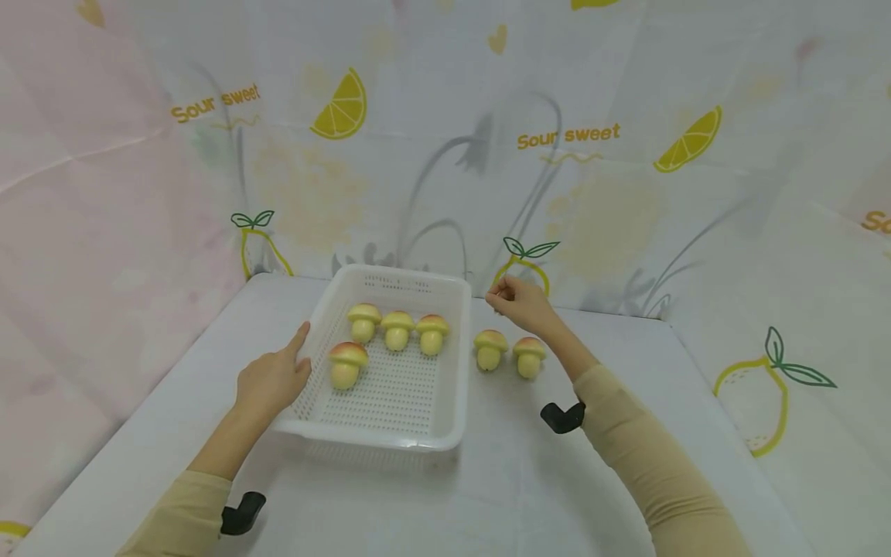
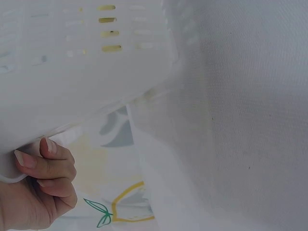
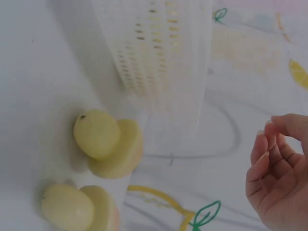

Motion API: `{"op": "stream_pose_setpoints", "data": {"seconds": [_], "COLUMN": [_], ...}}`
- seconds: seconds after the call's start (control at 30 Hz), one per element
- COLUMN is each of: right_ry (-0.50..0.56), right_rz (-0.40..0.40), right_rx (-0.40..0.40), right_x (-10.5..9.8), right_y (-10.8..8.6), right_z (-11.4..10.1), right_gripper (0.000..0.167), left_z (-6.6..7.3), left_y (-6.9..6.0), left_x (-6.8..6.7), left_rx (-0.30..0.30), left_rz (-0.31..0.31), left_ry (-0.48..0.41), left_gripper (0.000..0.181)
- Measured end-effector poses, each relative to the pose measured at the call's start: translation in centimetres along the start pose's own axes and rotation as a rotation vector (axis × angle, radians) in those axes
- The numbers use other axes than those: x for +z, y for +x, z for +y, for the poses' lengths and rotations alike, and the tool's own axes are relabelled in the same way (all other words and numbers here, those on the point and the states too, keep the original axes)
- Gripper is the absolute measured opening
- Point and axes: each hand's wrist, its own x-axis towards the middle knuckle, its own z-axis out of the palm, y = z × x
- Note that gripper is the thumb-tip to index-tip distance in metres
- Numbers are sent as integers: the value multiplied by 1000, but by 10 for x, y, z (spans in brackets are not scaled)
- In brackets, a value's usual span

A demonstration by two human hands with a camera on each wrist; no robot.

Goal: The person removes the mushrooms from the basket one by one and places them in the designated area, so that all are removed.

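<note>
My left hand (image 1: 274, 381) grips the left rim of a white perforated basket (image 1: 462, 371); in the left wrist view, fingers of that hand (image 2: 45, 185) curl beneath the rim. Several yellow mushroom-shaped pieces with reddish caps, one of them at the front left (image 1: 344, 366), stand inside. Beyond the basket's right side, my right hand (image 1: 518, 303) is raised above two more mushroom pieces (image 1: 490, 350) (image 1: 529, 357). The right wrist view shows this hand (image 3: 281, 175) with loosely curled fingers and nothing in them, apart from the nearer mushroom piece (image 3: 97, 134).
A white cloth covers the table (image 1: 508, 495). Behind it hangs a printed backdrop (image 1: 431, 100) with lemons and lettering, which also runs along both sides. Black curved pieces (image 1: 562, 418) (image 1: 244, 514) are at both wrists.
</note>
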Motion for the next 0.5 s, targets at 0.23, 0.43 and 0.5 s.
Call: {"op": "stream_pose_setpoints", "data": {"seconds": [0.23,0.43,0.5], "right_ry": [-3,64,93], "right_rz": [-10,-19,-28], "right_rx": [-59,-110,-126], "right_x": [-1,3,5], "right_y": [4,5,5], "right_z": [-37,-66,-74], "right_gripper": [18,16,15], "left_z": [-1,-1,0], "left_y": [1,0,0], "left_x": [0,0,0], "left_rx": [6,4,-1], "left_rz": [11,2,-7], "left_ry": [-1,-6,-6], "left_gripper": [58,58,58]}}
